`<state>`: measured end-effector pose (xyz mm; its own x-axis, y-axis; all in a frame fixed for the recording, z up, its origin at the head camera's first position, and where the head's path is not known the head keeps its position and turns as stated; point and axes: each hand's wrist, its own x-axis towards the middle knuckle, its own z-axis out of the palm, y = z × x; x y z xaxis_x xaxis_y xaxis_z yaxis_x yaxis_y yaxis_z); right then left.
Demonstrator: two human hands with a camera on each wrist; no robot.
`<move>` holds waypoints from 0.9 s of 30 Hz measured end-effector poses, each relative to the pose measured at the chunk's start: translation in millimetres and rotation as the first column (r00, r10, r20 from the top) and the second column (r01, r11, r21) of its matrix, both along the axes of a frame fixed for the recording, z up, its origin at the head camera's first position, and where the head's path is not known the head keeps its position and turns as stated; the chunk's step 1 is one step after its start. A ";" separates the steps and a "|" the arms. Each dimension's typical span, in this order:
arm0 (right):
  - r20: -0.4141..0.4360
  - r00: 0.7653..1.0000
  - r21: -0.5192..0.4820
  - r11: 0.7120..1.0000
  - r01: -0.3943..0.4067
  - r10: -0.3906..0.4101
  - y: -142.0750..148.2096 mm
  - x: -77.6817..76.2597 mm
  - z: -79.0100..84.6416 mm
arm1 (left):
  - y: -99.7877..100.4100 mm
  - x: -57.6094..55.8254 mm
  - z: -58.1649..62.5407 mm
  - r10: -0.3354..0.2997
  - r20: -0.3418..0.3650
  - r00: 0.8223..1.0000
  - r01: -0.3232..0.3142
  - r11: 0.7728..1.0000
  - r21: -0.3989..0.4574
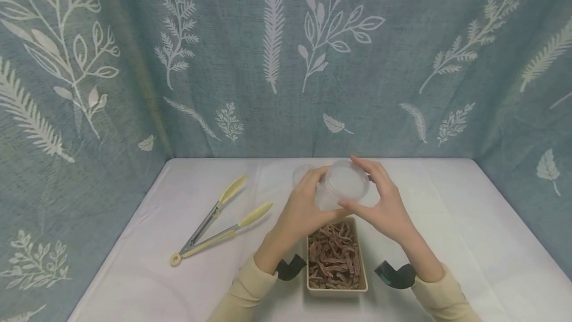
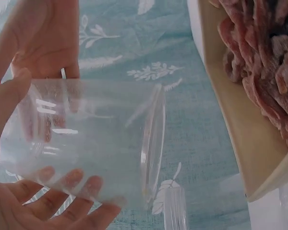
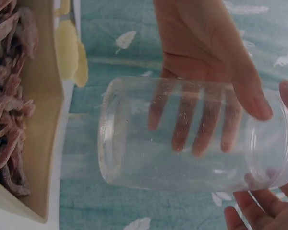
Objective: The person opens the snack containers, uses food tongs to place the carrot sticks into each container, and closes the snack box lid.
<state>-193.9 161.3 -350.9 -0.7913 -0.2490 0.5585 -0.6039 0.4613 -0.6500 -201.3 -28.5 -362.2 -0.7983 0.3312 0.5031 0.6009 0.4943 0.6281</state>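
Both hands hold a clear, see-through plastic jar above the far end of a tray of meat strips. The left hand curves around the jar's body; in the left wrist view its fingers lie along the wall, with the thumb on the opposite side. Around the threaded mouth end are the right hand's thumb and fingers, also visible at the edge of the right wrist view. The jar looks empty. Dark reddish-brown meat strips fill the cream rectangular tray below.
Yellow-tipped tongs lie spread apart on the white table, left of the hands. Another clear round object stands behind the left hand, partly hidden. Black wrist devices are on both wrists. A leaf-patterned blue-green curtain surrounds the table.
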 end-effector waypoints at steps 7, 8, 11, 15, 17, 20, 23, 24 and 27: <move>0.117 0.977 -0.069 0.983 -0.170 0.177 10.0 0.3 2.8 | -7.0 1.1 4.3 -0.181 0.232 0.956 0.161 0.982 0.104; 0.128 0.968 -0.093 0.974 -0.205 0.216 11.3 -0.1 2.8 | -8.2 1.5 4.9 -0.212 0.260 0.942 0.184 0.974 0.129; 0.136 0.935 -0.155 0.939 -0.308 0.329 14.3 -1.6 2.3 | -11.3 2.1 6.0 -0.296 0.315 0.902 0.247 0.951 0.189; 0.107 0.865 -0.233 0.858 -0.458 0.490 17.0 -3.3 1.9 | -13.7 2.0 6.9 -0.431 0.347 0.833 0.347 0.895 0.279; 0.082 0.823 -0.257 0.809 -0.528 0.563 17.7 -3.9 1.8 | -14.3 2.0 7.3 -0.508 0.358 0.784 0.402 0.854 0.331; 0.033 0.756 -0.262 0.735 -0.625 0.654 17.7 -5.1 1.7 | -14.5 2.2 7.9 -0.610 0.361 0.705 0.484 0.786 0.384; -0.002 0.674 -0.279 0.647 -0.710 0.739 15.9 -5.0 2.2 | -15.1 2.3 7.5 -0.683 0.359 0.637 0.562 0.729 0.390; -0.008 0.644 -0.286 0.615 -0.734 0.765 15.0 -4.6 2.3 | -15.3 2.3 7.4 -0.705 0.357 0.613 0.587 0.708 0.392; -0.022 0.550 -0.324 0.514 -0.794 0.835 12.2 -2.5 2.4 | -16.2 1.8 5.8 -0.779 0.344 0.525 0.660 0.627 0.413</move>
